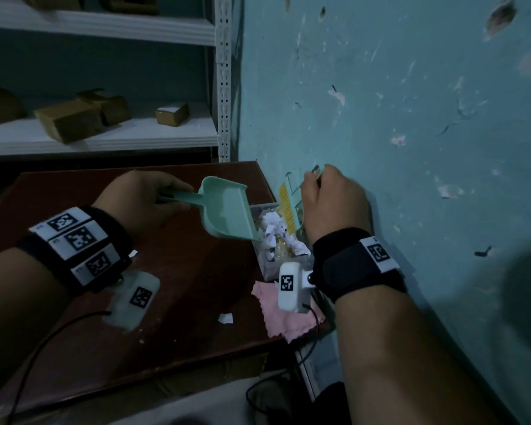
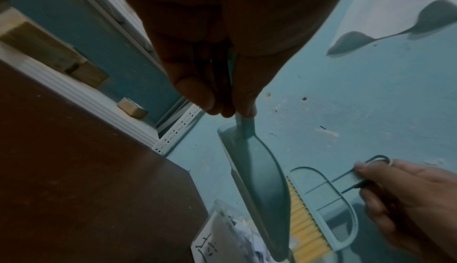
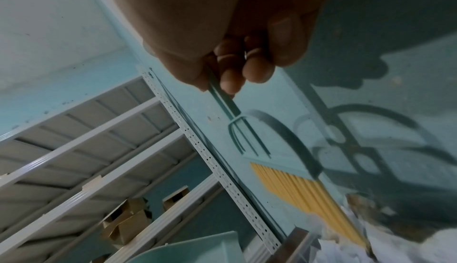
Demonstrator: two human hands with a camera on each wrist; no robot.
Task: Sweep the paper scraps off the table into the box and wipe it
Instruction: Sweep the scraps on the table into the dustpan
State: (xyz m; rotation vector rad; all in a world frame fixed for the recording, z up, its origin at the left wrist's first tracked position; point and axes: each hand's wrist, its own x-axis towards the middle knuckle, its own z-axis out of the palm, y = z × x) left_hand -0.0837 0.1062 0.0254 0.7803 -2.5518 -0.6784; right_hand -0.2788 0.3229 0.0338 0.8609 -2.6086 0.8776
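Box at bench right edge, partly hidden by tilted dustpan; scraps inside. Left hand clamped on dustpan handle, mouth toward box. Right hand grips brush, bristles downward into box.

No words, brands or numbers can be read. Black handwritten strokes stand on the side of the clear box, too blurred and cut off to make out. The wrist straps and the small white camera housings carry square black-and-white coded marker tags, not text.
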